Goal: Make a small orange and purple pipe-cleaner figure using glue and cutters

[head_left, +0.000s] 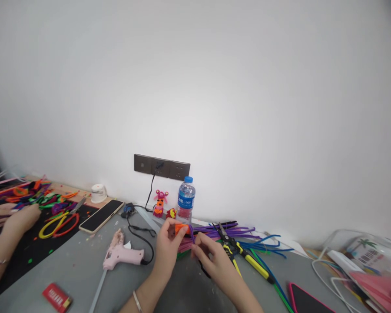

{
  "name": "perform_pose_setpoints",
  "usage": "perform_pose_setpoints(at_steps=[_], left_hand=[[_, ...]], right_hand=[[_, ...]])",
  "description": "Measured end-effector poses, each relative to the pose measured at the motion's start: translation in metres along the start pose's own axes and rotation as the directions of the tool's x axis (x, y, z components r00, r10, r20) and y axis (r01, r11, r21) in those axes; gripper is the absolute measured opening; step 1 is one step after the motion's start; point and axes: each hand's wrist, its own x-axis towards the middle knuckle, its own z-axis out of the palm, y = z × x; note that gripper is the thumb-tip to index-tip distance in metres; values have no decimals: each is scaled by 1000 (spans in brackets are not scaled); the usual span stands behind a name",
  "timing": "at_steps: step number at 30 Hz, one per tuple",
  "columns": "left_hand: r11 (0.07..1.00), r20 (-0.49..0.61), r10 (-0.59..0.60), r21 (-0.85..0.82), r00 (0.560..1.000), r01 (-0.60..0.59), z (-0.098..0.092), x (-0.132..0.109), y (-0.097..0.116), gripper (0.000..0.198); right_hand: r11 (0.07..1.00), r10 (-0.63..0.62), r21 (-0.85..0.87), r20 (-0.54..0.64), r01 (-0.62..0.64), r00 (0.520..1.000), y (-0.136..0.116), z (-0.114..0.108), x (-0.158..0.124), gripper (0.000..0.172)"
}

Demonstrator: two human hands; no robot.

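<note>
My left hand (167, 248) pinches a small orange fuzzy piece (181, 229) between thumb and fingers. A purple pipe cleaner (192, 234) runs from the orange piece to my right hand (211, 260), whose fingertips are closed on it. Just behind my hands lies a spread of purple pipe cleaners (247, 231), with pink and green ones partly hidden. Black-and-yellow pliers (254, 265) and another yellow-handled cutting tool (227, 248) rest on them, right of my right hand. Left of my left hand lies a pink glue gun (127, 254) with a glue stick (98, 290) in it.
Behind my hands stand a water bottle (186, 201) and a small pink-and-orange figure (159, 204). Leftward are a phone (101, 216), red lighter (57, 298), scissors (60, 224) and a co-worker's hands (21, 217). At right lie a pink-edged phone (308, 300) and plastic packaging (371, 252).
</note>
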Motion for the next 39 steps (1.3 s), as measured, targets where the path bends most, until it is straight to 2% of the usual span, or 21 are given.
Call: perform_pose_setpoints(at_steps=[5, 9, 12, 17, 22, 25, 28, 31, 33, 35, 39], left_hand=[[941, 17, -146, -307, 989, 144, 5, 0, 1, 30], [812, 132, -265, -504, 955, 295, 9, -3, 4, 32], [722, 243, -321, -562, 915, 403, 11, -4, 6, 33], [674, 282, -372, -574, 884, 466, 11, -6, 7, 33], [649, 394, -397, -518, 829, 558, 6, -4, 12, 28], [658, 484, -399, -440, 779, 611, -1, -1, 17, 26], [688, 578, -423, -296, 697, 663, -9, 2, 21, 25], [728, 637, -450, -144, 625, 671, -17, 4, 24, 26], [763, 643, -454, -77, 617, 642, -19, 4, 25, 26], [802, 633, -448, -26, 631, 596, -20, 4, 25, 26], [874, 570, -415, 32, 709, 486, -18, 4, 22, 28]], right_hand=[[999, 34, 0, -14, -34, 999, 5, 2, 3, 24], [993, 62, 102, -13, -61, 998, 15, 4, 4, 23], [986, 68, 151, -12, -65, 998, 19, 4, 5, 23], [994, 65, 94, -61, -59, 996, 22, -1, 6, 22], [999, 33, 5, -174, -33, 984, 22, -12, 5, 14], [1000, -12, -23, -166, 8, 986, 20, -17, 3, 7], [996, -35, -90, -136, 23, 990, 19, -22, 2, 5], [975, -45, -223, -175, 5, 984, 21, -25, 2, 8], [974, -39, -226, -157, 3, 987, 21, -27, 2, 12], [987, -24, -158, -110, 7, 994, 21, -29, 1, 17], [995, 6, -102, -117, -18, 993, 17, -33, -2, 24]])
